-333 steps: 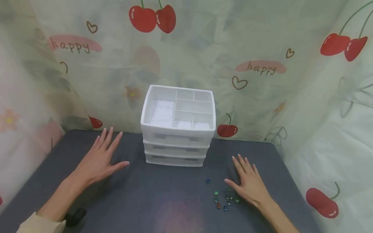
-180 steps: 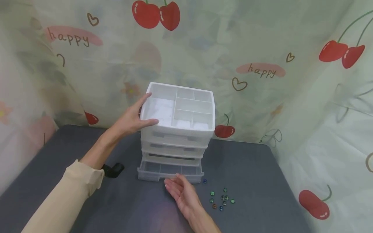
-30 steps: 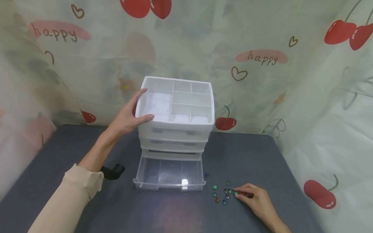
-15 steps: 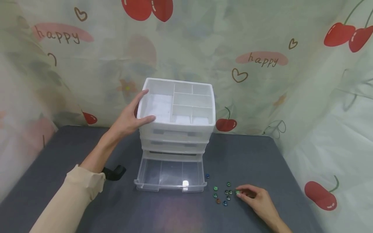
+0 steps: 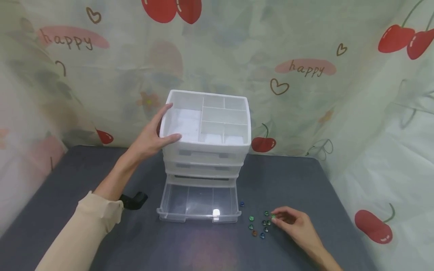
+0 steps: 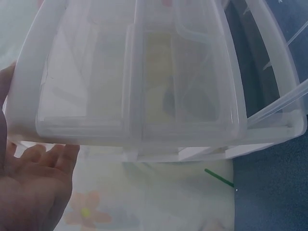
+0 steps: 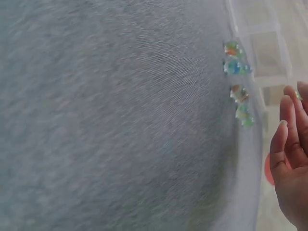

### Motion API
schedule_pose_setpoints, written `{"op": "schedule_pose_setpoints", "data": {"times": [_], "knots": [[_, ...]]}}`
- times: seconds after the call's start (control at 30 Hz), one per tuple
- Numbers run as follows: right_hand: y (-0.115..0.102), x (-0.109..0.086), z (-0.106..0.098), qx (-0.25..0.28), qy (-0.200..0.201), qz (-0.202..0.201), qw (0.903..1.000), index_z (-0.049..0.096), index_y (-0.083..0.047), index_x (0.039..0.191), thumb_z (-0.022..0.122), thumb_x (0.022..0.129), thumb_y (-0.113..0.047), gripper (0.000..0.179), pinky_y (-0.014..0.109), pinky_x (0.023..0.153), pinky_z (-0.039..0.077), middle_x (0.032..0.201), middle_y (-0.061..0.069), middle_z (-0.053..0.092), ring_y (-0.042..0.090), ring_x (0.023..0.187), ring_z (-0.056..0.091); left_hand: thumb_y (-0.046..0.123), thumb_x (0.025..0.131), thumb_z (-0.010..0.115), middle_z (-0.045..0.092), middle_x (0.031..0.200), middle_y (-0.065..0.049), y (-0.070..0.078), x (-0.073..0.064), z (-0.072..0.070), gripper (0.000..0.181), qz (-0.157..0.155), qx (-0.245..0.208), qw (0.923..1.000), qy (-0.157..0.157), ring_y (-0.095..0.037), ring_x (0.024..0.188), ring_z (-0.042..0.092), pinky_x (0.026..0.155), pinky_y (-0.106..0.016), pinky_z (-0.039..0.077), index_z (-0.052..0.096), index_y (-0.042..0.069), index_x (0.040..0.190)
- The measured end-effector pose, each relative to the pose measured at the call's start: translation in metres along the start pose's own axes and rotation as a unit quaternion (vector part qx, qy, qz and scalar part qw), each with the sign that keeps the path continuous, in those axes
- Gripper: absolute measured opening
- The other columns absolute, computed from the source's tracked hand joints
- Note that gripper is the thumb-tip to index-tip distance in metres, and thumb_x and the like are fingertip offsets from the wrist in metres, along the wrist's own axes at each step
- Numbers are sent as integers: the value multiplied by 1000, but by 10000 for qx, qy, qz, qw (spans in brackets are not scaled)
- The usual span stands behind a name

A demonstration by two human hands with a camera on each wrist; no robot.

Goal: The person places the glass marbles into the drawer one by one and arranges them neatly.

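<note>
A white plastic drawer organizer point(image 5: 203, 160) stands at the back of the table. My left hand point(image 5: 149, 137) grips its top left edge, thumb over the front rim. In the left wrist view, the left hand point(image 6: 38, 183) shows beside the organizer's side wall point(image 6: 29, 91). The transparent bottom drawer point(image 5: 200, 201) is pulled out, with bare compartments. At the right, my right hand point(image 5: 298, 227) pinches a small green glass bead point(image 5: 273, 216) between thumb and fingertips. Several other beads point(image 5: 264, 223), green, blue and orange, lie on the table just left of that hand.
The organizer's top tray point(image 5: 184, 124) is split into several compartments. A black strap-like piece point(image 5: 133, 201) shows below my left wrist. Behind the dark grey table point(image 5: 288, 180) hangs a curtain point(image 5: 223, 56) printed with cherries.
Over the earlier frames, my left hand took hold of the organizer and the bottom drawer came out. My right hand moved to the beads, pinched a green one and has shifted slightly up and left.
</note>
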State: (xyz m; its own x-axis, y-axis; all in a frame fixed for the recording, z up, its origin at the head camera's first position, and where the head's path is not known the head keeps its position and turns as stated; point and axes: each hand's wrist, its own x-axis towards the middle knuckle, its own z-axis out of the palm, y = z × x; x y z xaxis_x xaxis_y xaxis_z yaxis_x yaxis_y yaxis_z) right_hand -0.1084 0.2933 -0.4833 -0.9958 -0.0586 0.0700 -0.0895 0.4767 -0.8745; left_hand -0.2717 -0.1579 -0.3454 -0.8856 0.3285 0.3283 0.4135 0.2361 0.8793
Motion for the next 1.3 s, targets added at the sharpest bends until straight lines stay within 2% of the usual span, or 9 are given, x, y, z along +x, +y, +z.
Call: {"op": "schedule_pose_setpoints", "data": {"times": [0.13,0.3,0.63,0.83,1.0,1.1,1.3], "knots": [[-10,6,3,75,-186,-79,9998,72,-5,100,80,84,-18,22,29,70,54,91,3,73,17,81,69,7,90,73,15,163,-5,-1,0,0,91,12,-23,10000,16,-29,139,30,105,-50,33,17,21,160],[-23,18,4,100,-383,-203,9990,71,-2,102,78,86,-21,26,30,69,54,91,4,73,27,81,69,6,89,74,15,163,-9,-3,1,0,92,51,-32,10000,10,-31,138,31,104,-51,33,16,18,160],[-46,38,9,253,-491,-547,9970,71,-3,107,75,89,-20,25,31,72,55,97,5,72,35,87,67,7,90,73,14,163,-7,-2,1,0,92,-23,-123,9999,-8,-30,138,31,104,-49,34,15,22,160],[-51,47,20,550,-505,-812,9939,73,-3,111,74,91,-16,24,29,76,54,103,8,73,29,92,69,5,90,73,14,163,-8,-2,1,-1,92,-35,-166,9999,32,-31,138,31,102,-49,35,15,19,160],[-54,51,33,777,-532,-988,9906,74,-8,112,72,92,-15,21,28,79,54,107,8,73,24,95,69,6,90,73,18,161,-10,-1,3,1,89,97,-77,9999,50,-30,136,34,103,-49,35,19,17,159],[-55,52,42,891,-553,-1114,9882,74,-5,113,72,92,-13,23,28,80,54,109,9,72,18,96,69,5,90,72,20,160,-12,-2,3,3,87,150,-141,9998,42,-31,135,35,103,-48,35,20,15,159],[-58,56,66,1158,-619,-1209,9839,72,1,112,72,91,-9,23,27,77,55,106,15,71,15,93,68,3,90,71,18,161,-8,-3,0,1,86,66,-212,9997,99,-29,137,32,104,-47,33,21,17,159]]}}
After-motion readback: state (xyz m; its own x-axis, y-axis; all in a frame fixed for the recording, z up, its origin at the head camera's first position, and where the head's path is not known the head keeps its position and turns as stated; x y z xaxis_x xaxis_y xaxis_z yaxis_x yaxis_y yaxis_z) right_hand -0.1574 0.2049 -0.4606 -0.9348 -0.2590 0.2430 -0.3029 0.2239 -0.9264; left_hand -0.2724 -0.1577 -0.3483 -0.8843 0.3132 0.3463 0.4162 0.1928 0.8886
